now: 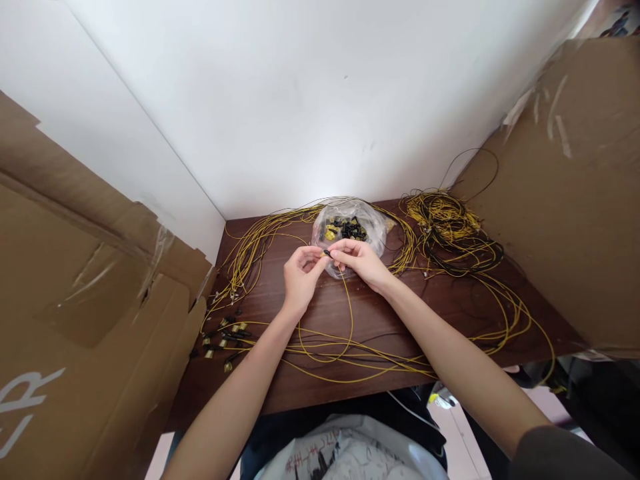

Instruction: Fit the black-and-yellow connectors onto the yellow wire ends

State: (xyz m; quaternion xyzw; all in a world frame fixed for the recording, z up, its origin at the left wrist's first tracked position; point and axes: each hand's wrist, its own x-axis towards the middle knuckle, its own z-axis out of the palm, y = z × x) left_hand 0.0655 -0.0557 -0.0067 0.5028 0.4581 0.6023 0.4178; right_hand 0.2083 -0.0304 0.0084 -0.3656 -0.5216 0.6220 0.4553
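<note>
Over the middle of a dark wooden table point(360, 313), my left hand point(301, 273) and my right hand point(361, 260) meet with fingertips pinched together. Between them is a small black connector point(327, 253) on the end of a thin yellow wire point(349, 313), which drops down from the fingers and loops across the table. Both hands pinch this piece. Just behind the hands lies a clear plastic bag point(350, 227) holding several small black and yellow parts.
Yellow wires point(250, 247) spread across the left and front of the table, with finished connector ends point(225, 337) at the left edge. A tangled coil of yellow and black wire point(450, 230) lies back right. Cardboard boxes point(90, 320) flank both sides. A white wall stands behind.
</note>
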